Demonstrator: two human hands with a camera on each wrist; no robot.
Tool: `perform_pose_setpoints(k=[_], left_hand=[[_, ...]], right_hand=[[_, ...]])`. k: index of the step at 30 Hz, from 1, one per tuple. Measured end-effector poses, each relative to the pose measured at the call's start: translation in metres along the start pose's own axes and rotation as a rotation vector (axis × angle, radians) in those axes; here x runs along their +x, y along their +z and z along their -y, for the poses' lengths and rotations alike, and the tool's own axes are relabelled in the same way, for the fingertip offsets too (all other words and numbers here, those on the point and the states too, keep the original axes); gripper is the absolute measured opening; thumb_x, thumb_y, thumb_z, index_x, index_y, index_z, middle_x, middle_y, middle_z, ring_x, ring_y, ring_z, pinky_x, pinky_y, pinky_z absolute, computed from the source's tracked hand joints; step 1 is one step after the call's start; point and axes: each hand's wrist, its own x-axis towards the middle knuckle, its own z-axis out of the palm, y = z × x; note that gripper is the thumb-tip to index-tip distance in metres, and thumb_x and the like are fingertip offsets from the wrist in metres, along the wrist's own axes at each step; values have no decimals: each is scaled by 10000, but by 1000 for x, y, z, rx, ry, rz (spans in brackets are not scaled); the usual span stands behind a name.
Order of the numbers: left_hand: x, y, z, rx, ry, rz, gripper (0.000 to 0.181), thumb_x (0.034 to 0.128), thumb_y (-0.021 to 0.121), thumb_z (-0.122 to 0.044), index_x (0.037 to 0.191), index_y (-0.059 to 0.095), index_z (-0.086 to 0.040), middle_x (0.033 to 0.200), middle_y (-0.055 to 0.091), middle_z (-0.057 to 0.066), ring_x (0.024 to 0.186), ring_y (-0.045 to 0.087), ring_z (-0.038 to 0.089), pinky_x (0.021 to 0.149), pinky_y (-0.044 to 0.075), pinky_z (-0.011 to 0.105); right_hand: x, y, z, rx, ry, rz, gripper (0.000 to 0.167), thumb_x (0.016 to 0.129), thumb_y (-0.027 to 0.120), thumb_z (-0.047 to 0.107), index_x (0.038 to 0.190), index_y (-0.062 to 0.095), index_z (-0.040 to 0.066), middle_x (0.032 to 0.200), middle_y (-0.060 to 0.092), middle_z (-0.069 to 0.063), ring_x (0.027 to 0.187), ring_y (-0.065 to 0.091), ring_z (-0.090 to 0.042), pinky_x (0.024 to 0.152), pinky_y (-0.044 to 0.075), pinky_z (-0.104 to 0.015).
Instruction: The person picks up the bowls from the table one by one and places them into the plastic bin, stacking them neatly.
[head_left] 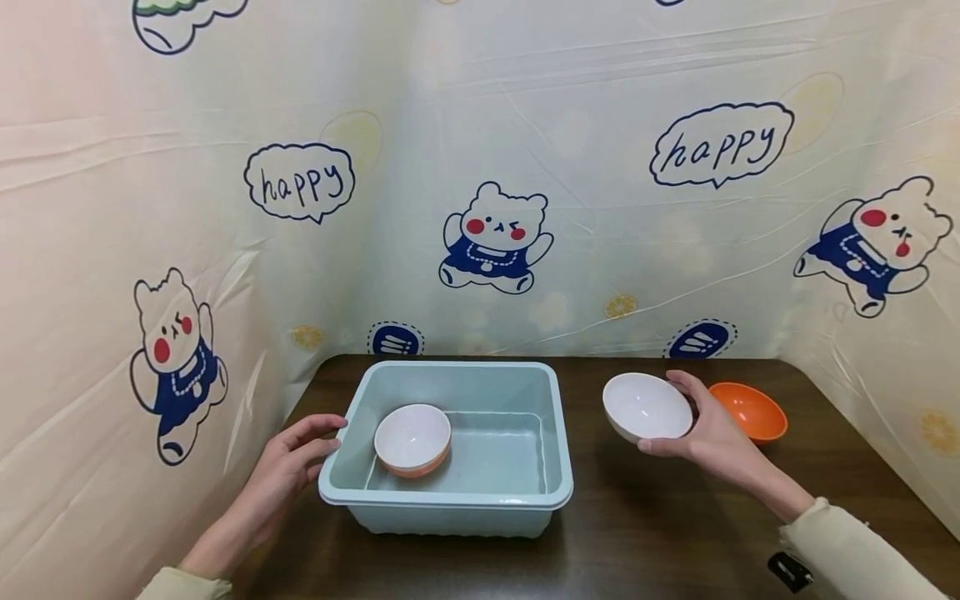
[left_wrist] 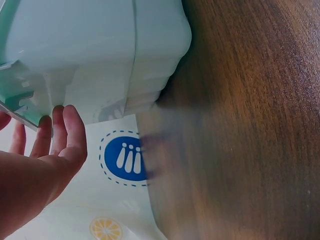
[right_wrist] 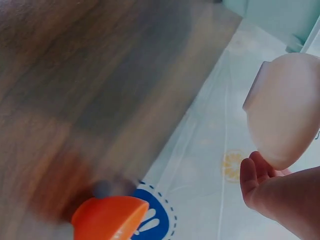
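Note:
On the table stands a pale blue plastic basin (head_left: 491,501). A bowl (head_left: 412,437), white inside and orange outside, sits in its left part. My left hand (head_left: 288,458) holds the basin's left rim, its fingertips against the wall below the rim in the left wrist view. Above the table, right of the basin, my right hand (head_left: 708,429) grips a white bowl (head_left: 647,406) by its side, thumb in front and fingers behind. In the right wrist view, that bowl's pale outside (right_wrist: 285,110) with its foot ring faces the camera. An orange bowl (head_left: 753,410) lies behind the right hand.
The dark wooden table (head_left: 600,542) meets a patterned curtain (head_left: 585,275) at the back and both sides. A small black object (head_left: 790,572) shows beside the right sleeve.

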Motion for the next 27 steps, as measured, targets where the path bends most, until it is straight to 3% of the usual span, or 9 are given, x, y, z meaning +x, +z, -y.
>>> perform_pose_setpoints(k=[27], left_hand=[[1, -1, 0, 24, 5, 9, 351, 1066, 623, -193, 1383, 584, -48, 1289, 580, 54, 1096, 594, 186, 896, 577, 319]], right_hand=[[-3, -8, 56, -46, -69, 10, 1092, 770, 941, 394, 1600, 315, 61, 1556, 450, -217, 1257, 558, -382, 989, 497, -523]])
